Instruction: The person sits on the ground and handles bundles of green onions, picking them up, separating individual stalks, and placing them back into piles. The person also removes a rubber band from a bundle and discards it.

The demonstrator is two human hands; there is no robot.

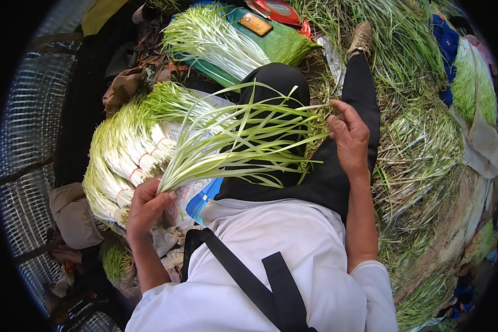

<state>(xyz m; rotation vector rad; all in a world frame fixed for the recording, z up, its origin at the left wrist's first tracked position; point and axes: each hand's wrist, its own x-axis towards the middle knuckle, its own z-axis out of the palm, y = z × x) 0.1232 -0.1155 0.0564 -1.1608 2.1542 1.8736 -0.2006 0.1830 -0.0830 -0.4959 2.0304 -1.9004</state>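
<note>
My left hand grips the white stem ends of a loose bunch of pale garlic chives, whose yellow-green leaves fan out to the right over my black-trousered lap. At the leaf tips, my right hand pinches one or more leaf ends between thumb and fingers. Left of the held bunch lie several tied bundles of the same chives, bound with red bands, stems towards me. Behind them, more loose chives with green tops rest on a printed sack.
Loose white-stemmed chives and a phone in a brown case lie on a green bag. Heaps of trimmed leaves cover the ground at right, around a shoe. Mesh sheeting stands at far left.
</note>
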